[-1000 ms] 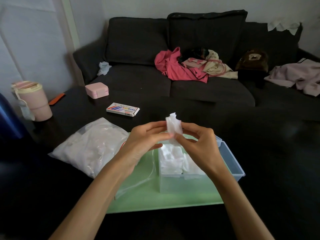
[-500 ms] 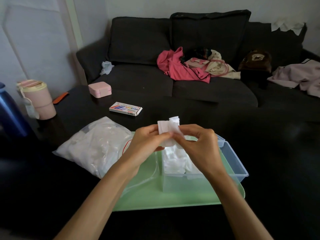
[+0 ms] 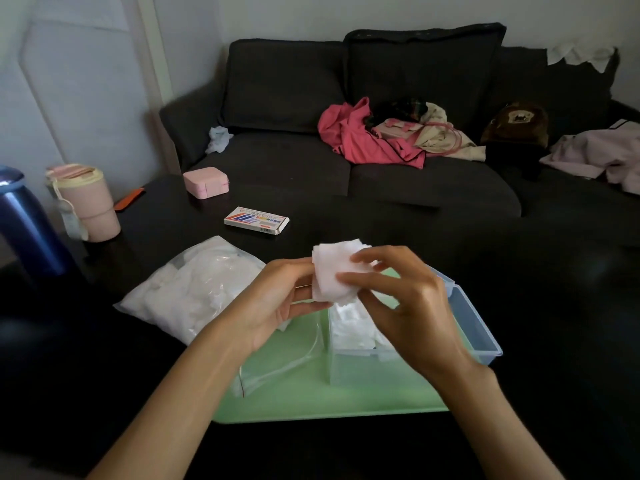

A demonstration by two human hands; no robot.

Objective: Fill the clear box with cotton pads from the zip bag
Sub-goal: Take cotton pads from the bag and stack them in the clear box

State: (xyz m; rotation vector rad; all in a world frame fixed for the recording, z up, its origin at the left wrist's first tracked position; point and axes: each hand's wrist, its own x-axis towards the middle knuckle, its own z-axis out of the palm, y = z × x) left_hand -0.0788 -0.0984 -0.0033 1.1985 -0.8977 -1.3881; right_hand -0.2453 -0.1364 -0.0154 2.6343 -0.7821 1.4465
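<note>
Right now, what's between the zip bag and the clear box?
Head view: the left hand, gripping a stack of cotton pads, crosses between zip bag and clear box; under it, green tray.

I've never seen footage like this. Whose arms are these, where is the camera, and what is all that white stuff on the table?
There is no machine here: these are a person's two bare arms, filmed by a wide-angle camera worn on the head, looking forward and down. The left hand and right hand together hold a small stack of white cotton pads above a clear box, which already has pads inside. The box stands on a green tray on a dark table. To the left lies a zip bag full of more pads. Further back on the table are a pink cup, a small pink case and a flat printed carton. Behind is a dark sofa with clothes on it.
</note>
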